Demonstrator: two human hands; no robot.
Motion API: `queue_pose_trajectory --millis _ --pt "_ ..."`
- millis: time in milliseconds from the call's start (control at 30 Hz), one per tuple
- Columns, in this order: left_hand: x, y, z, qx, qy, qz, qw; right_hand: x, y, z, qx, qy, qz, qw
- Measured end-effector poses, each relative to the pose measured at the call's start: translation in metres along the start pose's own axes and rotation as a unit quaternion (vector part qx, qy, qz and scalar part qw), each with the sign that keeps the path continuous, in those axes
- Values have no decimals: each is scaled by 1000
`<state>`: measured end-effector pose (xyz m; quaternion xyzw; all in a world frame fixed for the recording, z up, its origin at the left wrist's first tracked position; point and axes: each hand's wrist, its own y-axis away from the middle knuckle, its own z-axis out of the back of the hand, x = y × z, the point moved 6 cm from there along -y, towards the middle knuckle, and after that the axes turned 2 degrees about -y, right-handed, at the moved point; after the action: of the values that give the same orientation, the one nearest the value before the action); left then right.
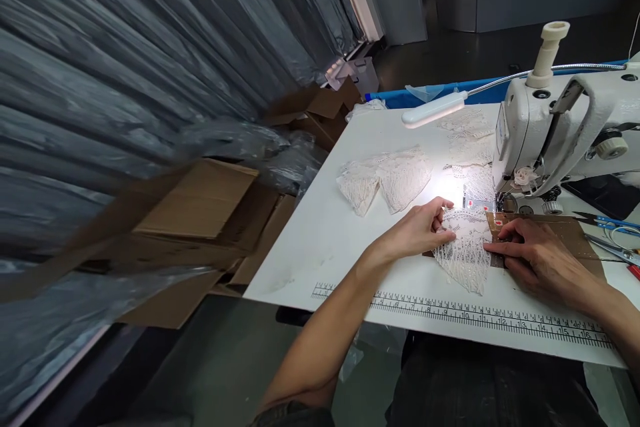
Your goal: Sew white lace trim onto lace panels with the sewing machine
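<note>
A white lace piece (466, 250) lies in front of the sewing machine's needle area, its pointed lower end toward the table's front edge. My left hand (417, 230) pinches the lace's left edge between thumb and fingers. On the opposite side, my right hand (543, 257) has bent fingers closed at the lace's right edge, over a brown plate on the machine bed. The white sewing machine (515, 123) stands just beyond, and its lamp (435, 110) lights the spot. More lace (470, 140) stretches behind the needle area. The underside of my fingers is hidden.
Another lace piece (385, 177) rests on the white table (305, 247) to the left. Scissors (615, 250) and blue-handled snips (617, 221) lie at the far right. A printed ruler (465, 313) runs along the front edge. Cardboard boxes (200, 203) and plastic wrap stand left.
</note>
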<state>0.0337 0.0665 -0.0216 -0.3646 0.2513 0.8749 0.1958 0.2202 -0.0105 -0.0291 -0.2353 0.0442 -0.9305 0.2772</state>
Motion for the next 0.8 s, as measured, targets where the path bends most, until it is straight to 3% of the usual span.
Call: queue_pose_trajectory --millis 200,333,433,500,633,800 --pt "1 2 6 -33 -74 -5 997 0 0 0 0 4 0 1000" --pt "-13 6 8 -95 -155 -116 976 0 1 -1 -11 6 0 1000" --pt "-30 6 -14 -96 -242 -257 931 -1 1 -2 -7 7 5 1000" --pt "-35 3 -35 -79 -322 -309 891 -2 1 -3 -2 12 10 1000" --pt "-30 -2 -59 -95 -433 -315 839 -4 3 -5 -6 17 21 1000" --pt "-22 2 -64 -116 -437 -330 829 -4 4 -6 -13 21 16 1000"
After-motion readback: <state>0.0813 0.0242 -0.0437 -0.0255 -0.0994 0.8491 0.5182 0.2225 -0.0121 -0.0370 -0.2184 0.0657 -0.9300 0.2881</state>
